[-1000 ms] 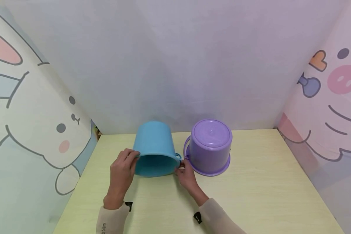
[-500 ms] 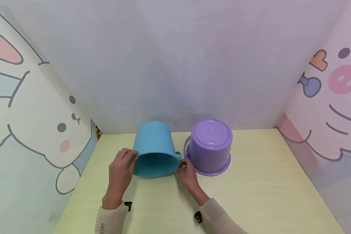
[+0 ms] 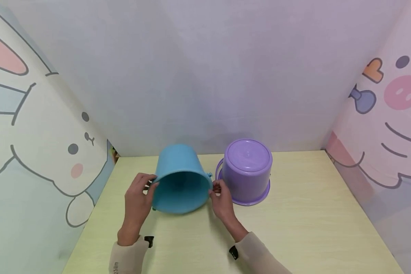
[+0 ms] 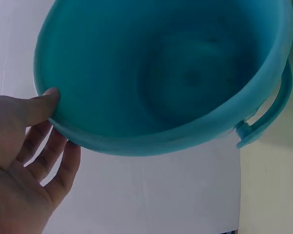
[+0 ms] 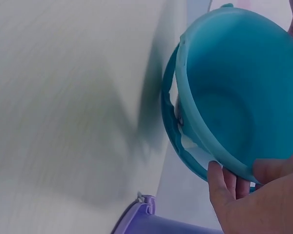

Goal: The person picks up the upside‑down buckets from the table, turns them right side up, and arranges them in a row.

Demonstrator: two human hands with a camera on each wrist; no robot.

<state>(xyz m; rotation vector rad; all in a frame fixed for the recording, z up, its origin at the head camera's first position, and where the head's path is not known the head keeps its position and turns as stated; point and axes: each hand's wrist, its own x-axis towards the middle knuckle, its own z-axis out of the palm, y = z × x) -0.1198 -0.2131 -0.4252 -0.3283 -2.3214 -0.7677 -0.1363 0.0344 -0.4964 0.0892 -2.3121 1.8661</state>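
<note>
A blue bucket (image 3: 179, 158) is tipped toward me, its mouth facing forward and its inside showing. My left hand (image 3: 137, 199) pinches the rim at the left, with the thumb inside and fingers outside in the left wrist view. On the opposite side, my right hand (image 3: 222, 199) pinches the rim the same way. The bucket's blue handle (image 5: 172, 117) hangs beside the rim in the right wrist view. Just right of my right hand, a purple bucket (image 3: 247, 171) stands upside down on the table, its base up and its rim down.
The pale wooden table (image 3: 311, 213) extends to both sides and in front. A plain light backdrop (image 3: 205, 76) rises right behind the buckets. Cartoon-printed panels stand at the left (image 3: 48, 152) and right (image 3: 390, 133).
The blue bucket has tilted up, so more of its inside faces me. Both hands have shifted with its rim, the left slightly left and the right slightly up. The purple bucket stays put.
</note>
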